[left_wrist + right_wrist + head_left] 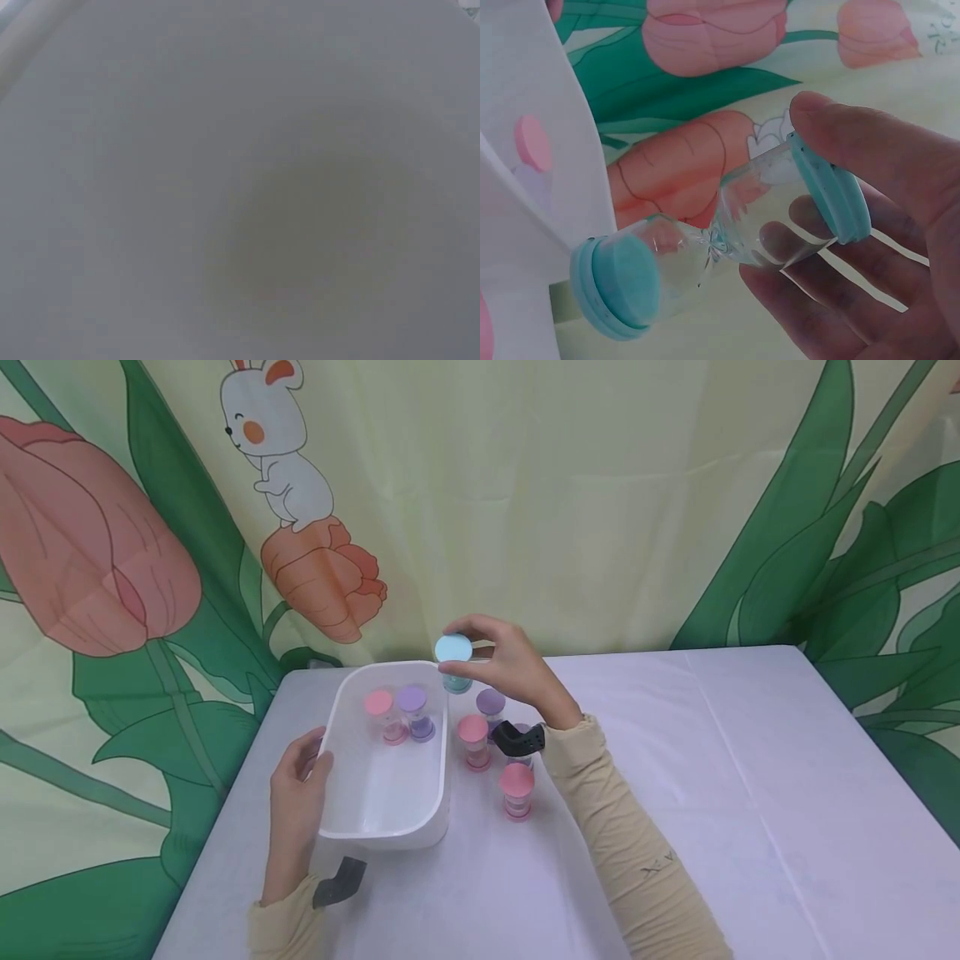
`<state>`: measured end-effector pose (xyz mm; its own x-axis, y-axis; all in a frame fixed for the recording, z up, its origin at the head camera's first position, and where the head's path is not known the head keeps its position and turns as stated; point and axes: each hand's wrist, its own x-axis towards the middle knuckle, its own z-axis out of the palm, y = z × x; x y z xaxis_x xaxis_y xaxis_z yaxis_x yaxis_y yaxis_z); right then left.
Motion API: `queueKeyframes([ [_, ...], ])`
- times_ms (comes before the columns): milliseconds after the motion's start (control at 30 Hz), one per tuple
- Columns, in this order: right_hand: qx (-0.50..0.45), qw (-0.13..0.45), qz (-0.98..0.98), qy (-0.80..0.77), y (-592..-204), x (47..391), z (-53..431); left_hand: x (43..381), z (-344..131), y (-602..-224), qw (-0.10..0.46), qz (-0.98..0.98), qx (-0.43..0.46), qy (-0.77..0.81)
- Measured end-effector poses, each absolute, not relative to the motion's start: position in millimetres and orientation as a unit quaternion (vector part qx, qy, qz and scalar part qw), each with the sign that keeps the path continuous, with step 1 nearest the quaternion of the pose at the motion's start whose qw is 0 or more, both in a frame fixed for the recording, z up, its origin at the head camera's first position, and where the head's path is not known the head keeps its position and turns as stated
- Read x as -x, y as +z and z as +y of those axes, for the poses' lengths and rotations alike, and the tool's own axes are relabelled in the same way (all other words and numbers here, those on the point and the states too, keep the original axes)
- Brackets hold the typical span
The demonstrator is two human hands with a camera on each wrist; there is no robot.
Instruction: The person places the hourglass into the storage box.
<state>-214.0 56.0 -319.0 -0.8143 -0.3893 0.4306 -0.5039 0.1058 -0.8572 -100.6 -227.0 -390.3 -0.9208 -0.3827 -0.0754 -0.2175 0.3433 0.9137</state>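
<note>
My right hand [506, 667] pinches a teal hourglass [454, 652] near its upper cap, just beyond the right rim of a white plastic bin [382, 793]. In the right wrist view the hourglass [727, 232] has clear bulbs, with teal sand in the one away from the fingers. My left hand [298, 793] holds the bin's left side, its thumb at the rim. Inside the bin stand a pink hourglass [381, 703] and a purple hourglass [412, 700]. The left wrist view shows only a blurred pale surface.
Right of the bin, on the white-covered table [720, 793], stand two pink hourglasses [473, 731] and a purple hourglass [491, 702]. Another hourglass is partly hidden behind the black wrist camera mount [519, 740]. A printed curtain [562, 527] hangs behind the table.
</note>
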Motion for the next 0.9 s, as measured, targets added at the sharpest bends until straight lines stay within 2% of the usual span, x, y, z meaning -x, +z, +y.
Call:
queueKeyframes([
  [900, -0.323, 0.010, -0.722, 0.611, -315, 206, 5, 101, -229, -391, 0.072, -0.808, -0.177, -0.557],
])
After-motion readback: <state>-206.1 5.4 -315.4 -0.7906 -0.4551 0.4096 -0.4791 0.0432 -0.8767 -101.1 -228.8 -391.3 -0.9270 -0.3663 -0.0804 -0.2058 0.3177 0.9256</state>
